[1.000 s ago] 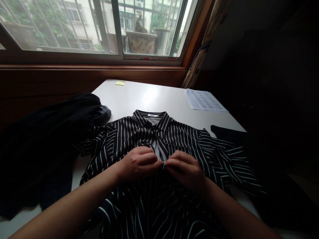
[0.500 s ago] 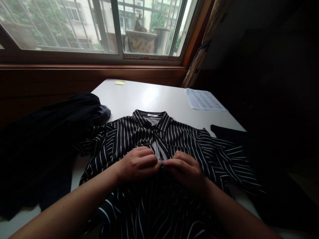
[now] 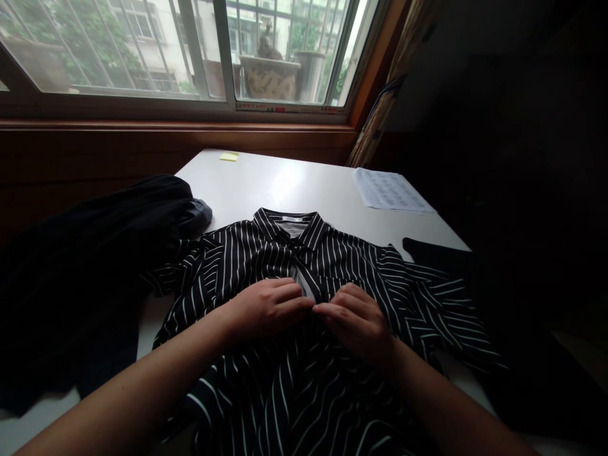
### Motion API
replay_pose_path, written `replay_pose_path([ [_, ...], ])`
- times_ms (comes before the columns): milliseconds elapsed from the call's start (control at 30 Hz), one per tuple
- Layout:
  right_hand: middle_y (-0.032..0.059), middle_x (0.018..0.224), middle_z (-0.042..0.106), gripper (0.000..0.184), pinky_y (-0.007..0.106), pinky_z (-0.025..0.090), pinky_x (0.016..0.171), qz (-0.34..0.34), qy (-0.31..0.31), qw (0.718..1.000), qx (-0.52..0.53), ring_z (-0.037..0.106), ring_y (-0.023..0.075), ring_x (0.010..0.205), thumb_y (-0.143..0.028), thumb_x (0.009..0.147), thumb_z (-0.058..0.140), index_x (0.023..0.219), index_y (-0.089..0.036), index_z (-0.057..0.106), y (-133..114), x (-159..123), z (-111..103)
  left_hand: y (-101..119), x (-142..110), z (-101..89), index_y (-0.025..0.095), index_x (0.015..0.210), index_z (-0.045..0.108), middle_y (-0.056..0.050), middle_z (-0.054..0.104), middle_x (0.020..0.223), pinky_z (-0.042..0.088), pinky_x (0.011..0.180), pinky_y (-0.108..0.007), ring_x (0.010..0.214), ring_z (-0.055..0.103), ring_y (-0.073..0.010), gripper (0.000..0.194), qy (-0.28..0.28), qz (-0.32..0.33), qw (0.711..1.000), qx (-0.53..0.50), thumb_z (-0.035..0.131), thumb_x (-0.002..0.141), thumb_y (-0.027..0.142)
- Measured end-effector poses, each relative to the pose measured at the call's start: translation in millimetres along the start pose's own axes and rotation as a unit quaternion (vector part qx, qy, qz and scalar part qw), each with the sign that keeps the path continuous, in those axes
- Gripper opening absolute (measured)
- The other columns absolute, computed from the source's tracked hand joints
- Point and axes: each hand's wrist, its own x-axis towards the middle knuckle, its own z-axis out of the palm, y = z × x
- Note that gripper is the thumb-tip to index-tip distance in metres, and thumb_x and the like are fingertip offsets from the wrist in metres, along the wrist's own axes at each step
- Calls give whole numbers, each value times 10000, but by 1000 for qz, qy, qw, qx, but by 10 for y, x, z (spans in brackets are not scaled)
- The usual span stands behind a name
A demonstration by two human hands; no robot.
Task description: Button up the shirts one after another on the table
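Observation:
A black shirt with white stripes lies spread on the table, front side up, its collar pointing toward the window. Its front gapes in a narrow slit below the collar, showing a light inside. At the lower end of this slit, my left hand pinches the front edge from the left. From the right, my right hand grips the other edge with thumb and forefinger. The fingertips of both hands meet at the middle of the shirt front. Any button between them is hidden.
The white table stands below a window. Dark clothes are heaped at the left. A printed paper lies at the back right, a yellow sticky note at the back left. Another dark cloth rests beside the right sleeve.
The left fingers have shifted slightly right and straightened against the right fingertips. The slit between the shirt fronts looks narrower. The right hand stays nearly in place.

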Motion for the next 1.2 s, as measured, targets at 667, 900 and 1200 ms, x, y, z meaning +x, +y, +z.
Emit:
replay_pose_path([
  [667,16,754,666,351,325,478,651,-35,63,997,12,586,145,679,21,785,731,1088,-155,702,-106,51,-62,154,60,-145,121,878,626,3,547,658,411,503,-306,580,470,-142,179,48,70,992,93,477,978,123],
  [900,23,756,655,359,321,473,635,-27,61,997,32,572,141,670,28,795,715,1107,-147,693,-106,65,-49,170,57,-156,112,935,612,23,523,628,390,500,-301,560,485,-128,116,68,69,991,88,500,964,105],
  [1200,23,766,647,385,319,467,632,-29,46,998,37,570,147,678,-7,826,689,1174,-173,678,-80,45,-56,150,49,-121,148,889,557,48,509,601,393,535,-296,554,464,-115,69,80,59,995,9,551,945,109],
])
